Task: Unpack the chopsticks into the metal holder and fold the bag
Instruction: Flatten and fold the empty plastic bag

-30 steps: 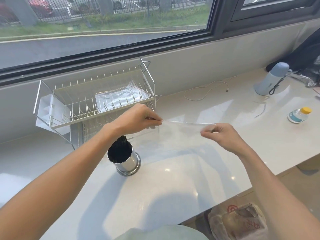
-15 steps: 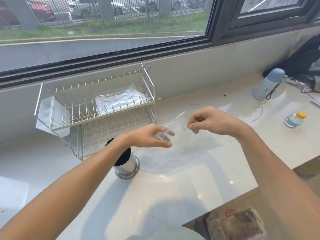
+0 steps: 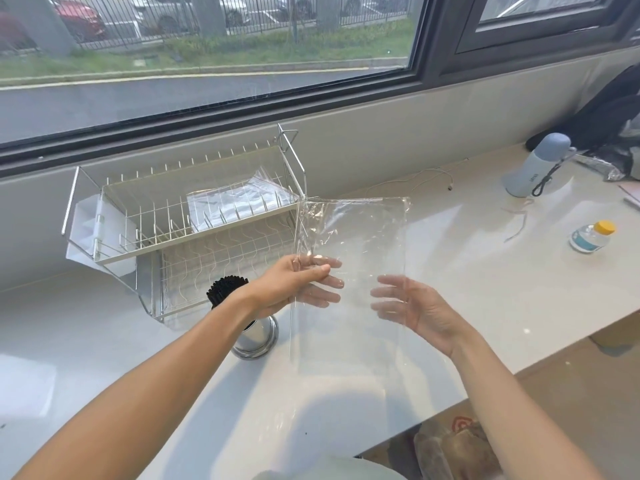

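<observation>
A clear plastic bag (image 3: 363,237) stands upright in the air above the counter, empty and see-through. My left hand (image 3: 298,284) pinches its left edge about halfway down, thumb in front and fingers behind the film. My right hand (image 3: 412,310) is spread flat behind the bag's right side, fingers straight, and I cannot tell if it touches the film. The round metal holder (image 3: 258,336) stands on the counter under my left forearm, with black chopsticks (image 3: 225,289) sticking up out of it.
A two-tier wire dish rack (image 3: 194,220) stands behind the holder with another plastic bag (image 3: 239,202) on its top tier. To the right are a blue flask (image 3: 535,166), a small yellow-capped bottle (image 3: 590,235) and a white cable (image 3: 426,176). The counter's front edge (image 3: 540,362) runs diagonally below my right arm.
The bag was stretched flat between both hands' pinches; now it is turned upright. My right hand let go and opened behind it; my left hand moved to the bag's left edge.
</observation>
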